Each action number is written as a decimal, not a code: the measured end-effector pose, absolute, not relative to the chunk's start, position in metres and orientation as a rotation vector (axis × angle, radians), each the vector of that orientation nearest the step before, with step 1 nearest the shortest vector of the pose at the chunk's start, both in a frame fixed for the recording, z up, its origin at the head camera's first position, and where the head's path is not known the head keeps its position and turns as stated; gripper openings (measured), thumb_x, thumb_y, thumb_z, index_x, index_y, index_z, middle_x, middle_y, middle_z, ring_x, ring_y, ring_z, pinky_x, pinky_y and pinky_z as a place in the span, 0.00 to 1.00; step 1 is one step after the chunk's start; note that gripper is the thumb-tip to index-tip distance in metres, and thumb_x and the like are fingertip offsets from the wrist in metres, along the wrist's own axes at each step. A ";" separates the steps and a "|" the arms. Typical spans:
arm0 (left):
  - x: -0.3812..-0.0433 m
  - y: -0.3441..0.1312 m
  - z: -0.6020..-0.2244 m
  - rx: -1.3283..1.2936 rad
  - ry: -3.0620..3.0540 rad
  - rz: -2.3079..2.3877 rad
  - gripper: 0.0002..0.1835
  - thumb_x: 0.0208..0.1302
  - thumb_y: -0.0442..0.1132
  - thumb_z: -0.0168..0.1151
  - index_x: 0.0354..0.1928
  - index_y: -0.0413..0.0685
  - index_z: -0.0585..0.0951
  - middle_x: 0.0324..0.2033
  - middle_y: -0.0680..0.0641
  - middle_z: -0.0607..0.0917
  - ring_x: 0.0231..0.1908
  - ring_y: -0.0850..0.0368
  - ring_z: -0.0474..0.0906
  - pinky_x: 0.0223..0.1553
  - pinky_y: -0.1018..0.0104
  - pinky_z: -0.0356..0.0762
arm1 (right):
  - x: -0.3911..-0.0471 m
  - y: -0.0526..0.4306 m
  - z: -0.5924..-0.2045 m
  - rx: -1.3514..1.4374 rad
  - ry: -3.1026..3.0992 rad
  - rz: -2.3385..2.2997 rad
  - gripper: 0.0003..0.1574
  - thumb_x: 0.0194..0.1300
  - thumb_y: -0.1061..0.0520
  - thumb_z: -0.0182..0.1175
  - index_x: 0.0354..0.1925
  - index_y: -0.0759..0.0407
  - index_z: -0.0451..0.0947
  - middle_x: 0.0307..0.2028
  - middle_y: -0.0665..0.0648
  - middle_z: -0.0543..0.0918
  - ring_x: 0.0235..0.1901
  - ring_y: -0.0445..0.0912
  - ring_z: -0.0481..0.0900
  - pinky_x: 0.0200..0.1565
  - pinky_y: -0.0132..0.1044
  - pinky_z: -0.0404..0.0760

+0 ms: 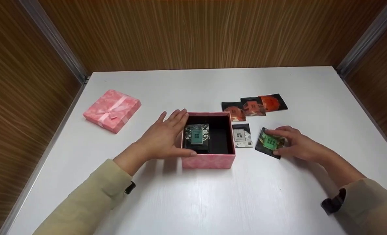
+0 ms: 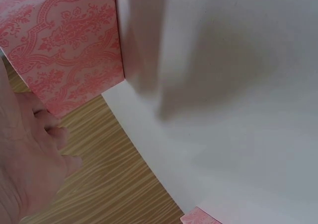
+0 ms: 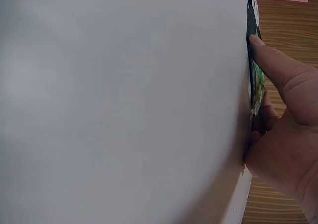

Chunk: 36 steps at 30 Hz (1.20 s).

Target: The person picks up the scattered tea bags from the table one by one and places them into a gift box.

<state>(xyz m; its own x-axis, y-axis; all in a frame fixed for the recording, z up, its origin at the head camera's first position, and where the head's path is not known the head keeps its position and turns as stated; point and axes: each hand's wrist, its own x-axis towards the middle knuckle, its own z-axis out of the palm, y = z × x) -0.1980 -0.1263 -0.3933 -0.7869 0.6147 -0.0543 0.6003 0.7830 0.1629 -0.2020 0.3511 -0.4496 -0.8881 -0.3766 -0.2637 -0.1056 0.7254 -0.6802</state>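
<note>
A pink patterned box [image 1: 208, 161], lidless, stands on the table with its dark inside showing. In its left half lies a dark floral sachet [image 1: 197, 134] with a teal label. Spread along the box's left side is my left hand [image 1: 165, 138], fingertips at the far left corner and thumb across the front rim. The left wrist view shows that hand [image 2: 32, 144] beside the box wall [image 2: 74, 45]. My right hand [image 1: 299, 145] pinches a black sachet with a green label [image 1: 269, 142] by opposite edges, low over the table; the right wrist view shows it edge-on.
A white-and-black sachet [image 1: 242, 135] lies against the box's right side. Behind it, three black-and-orange sachets [image 1: 253, 106] overlap in a row. The pink lid with a ribbon bow [image 1: 112, 111] sits at the left. Wood-grain panels [image 1: 193, 36] enclose the white table [image 1: 193, 199] at the back and sides.
</note>
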 end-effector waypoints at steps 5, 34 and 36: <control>-0.198 -0.126 -0.394 0.980 2.869 0.212 0.72 0.57 0.89 0.47 0.86 0.41 0.45 0.85 0.43 0.45 0.84 0.46 0.40 0.81 0.42 0.36 | -0.203 0.352 -0.451 -0.387 2.539 -1.013 0.45 0.67 0.55 0.74 0.79 0.47 0.70 0.72 0.65 0.64 0.64 0.62 0.61 0.55 0.50 0.69; -0.198 -0.125 -0.391 0.968 2.859 0.182 0.72 0.56 0.90 0.45 0.86 0.42 0.44 0.85 0.44 0.44 0.84 0.47 0.39 0.81 0.42 0.35 | -0.207 0.353 -0.432 -0.226 2.605 -1.214 0.37 0.71 0.59 0.71 0.76 0.52 0.74 0.67 0.67 0.75 0.52 0.53 0.74 0.45 0.29 0.78; -0.198 -0.125 -0.391 0.971 2.860 0.180 0.72 0.57 0.90 0.45 0.86 0.42 0.45 0.85 0.44 0.44 0.84 0.47 0.40 0.81 0.42 0.36 | -0.206 0.351 -0.427 -0.209 2.625 -1.243 0.36 0.72 0.56 0.71 0.75 0.51 0.75 0.66 0.65 0.76 0.49 0.50 0.75 0.44 0.29 0.78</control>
<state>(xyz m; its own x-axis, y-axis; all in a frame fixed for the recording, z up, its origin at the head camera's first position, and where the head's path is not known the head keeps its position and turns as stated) -0.1979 -0.1250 -0.3910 -0.7879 0.6116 -0.0715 0.5978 0.7876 0.1494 -0.2062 0.3507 -0.4271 -0.9634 -0.2252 -0.1452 -0.0304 0.6303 -0.7758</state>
